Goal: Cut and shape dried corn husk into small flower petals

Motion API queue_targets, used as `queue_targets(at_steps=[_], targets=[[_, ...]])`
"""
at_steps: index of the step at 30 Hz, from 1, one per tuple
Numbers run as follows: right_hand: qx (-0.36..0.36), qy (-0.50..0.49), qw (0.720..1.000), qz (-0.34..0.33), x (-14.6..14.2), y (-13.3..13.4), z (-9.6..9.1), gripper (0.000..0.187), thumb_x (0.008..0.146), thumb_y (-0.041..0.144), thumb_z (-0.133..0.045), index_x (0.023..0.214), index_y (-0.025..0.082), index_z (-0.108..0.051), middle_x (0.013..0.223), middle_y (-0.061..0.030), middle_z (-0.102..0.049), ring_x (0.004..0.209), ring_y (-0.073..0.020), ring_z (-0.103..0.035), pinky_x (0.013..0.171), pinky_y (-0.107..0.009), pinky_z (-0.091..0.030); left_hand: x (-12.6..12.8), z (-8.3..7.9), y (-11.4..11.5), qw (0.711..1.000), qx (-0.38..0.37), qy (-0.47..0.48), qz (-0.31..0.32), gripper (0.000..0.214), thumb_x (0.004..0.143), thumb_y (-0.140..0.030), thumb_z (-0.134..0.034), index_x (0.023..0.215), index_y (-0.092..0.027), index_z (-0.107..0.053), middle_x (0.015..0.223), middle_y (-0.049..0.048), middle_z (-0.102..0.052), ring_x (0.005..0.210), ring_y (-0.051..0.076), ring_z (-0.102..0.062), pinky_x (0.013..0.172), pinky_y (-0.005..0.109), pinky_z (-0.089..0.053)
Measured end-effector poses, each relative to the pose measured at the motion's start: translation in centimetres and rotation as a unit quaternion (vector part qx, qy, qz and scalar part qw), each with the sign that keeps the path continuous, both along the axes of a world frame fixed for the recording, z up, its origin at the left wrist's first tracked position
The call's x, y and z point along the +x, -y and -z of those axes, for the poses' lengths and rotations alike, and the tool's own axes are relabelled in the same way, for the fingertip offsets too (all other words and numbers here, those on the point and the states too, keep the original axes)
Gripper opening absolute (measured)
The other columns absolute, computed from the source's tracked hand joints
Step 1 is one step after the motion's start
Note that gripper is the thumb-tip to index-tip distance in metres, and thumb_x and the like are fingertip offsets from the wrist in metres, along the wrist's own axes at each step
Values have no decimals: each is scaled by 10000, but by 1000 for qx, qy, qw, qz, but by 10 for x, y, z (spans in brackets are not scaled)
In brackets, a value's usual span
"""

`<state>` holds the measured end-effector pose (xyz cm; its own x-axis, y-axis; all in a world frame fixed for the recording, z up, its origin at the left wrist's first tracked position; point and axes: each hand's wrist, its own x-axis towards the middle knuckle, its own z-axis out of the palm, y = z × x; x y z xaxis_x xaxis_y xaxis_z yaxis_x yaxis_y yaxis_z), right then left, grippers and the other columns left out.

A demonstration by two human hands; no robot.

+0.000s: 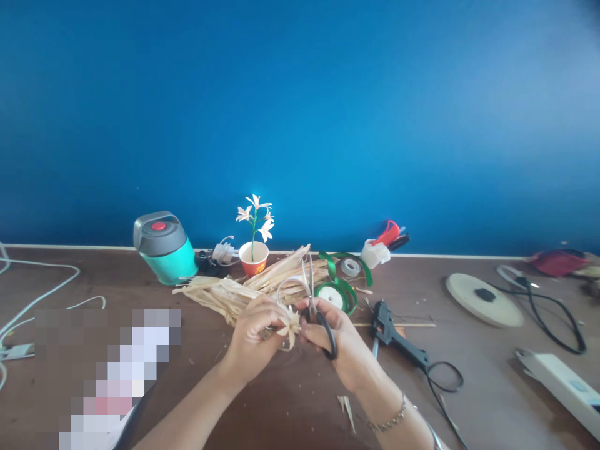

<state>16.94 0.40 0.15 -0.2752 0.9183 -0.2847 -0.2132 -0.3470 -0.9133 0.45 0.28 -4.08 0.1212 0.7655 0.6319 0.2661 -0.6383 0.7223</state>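
Straw flower [292, 325] is pinched in the curled fingers of the left hand [255, 334], held above the table [290, 400] with its petals fanned rightward. The right hand [347, 353] grips the scissors [313, 309] through the loops just beside it — blades upright, nearly closed

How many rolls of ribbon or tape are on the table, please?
2: a green ribbon roll beyond the scissors, and a pale tape roll behind it; the straw may hide more.

A teal flask [165, 247], flower cup [254, 257], green ribbon [338, 290] and glue gun [396, 334] lie on the table [469, 375].
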Motion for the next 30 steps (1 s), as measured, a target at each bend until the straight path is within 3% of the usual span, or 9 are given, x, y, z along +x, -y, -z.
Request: queue_targets(at_steps=[4,10,22,25,30], targets=[[1,-2,1000,-18,4,-2,5,310,615,205,-735,908,189,-636,658,42,-576,553,-90,-510,453,-181,-260,-2,1,0,1000,-9,10,11,158,774,-88,-625,672,-207,-644,721,28,-714,760,182,-601,713,308,-488],[48,-12,999,7,4,-1,-3,356,619,278,-804,921,194,-637,712,30,-585,590,-89,-482,520,-195,-340,0,-3,-1,1000,13,-21,14,172,800,-138,-613,655,-213,-665,647,25,-701,687,174,-585,671,307,-477],[-20,2,1000,17,3,-5,11,376,604,323,-790,902,169,-621,554,39,-569,505,-92,-473,453,-188,-250,3,-10,2,998,32,-39,32,192,791,-105,-620,632,-209,-644,676,26,-720,694,172,-604,678,304,-474],[7,38,999,27,5,-7,7,411,625,389,-786,922,166,-611,555,32,-583,520,-105,-486,466,-198,-281,1,-5,0,1000,15,-21,-3,194,809,-138,-606,631,-208,-636,680,29,-705,712,178,-612,691,312,-483],[27,56,998,-21,6,-6,3,441,664,490,-759,926,174,-597,641,8,-613,597,-132,-547,492,-206,-317,-4,1,-1,989,-15,11,-147,174,788,-183,-604,616,-208,-601,702,14,-655,753,185,-601,712,312,-485]])
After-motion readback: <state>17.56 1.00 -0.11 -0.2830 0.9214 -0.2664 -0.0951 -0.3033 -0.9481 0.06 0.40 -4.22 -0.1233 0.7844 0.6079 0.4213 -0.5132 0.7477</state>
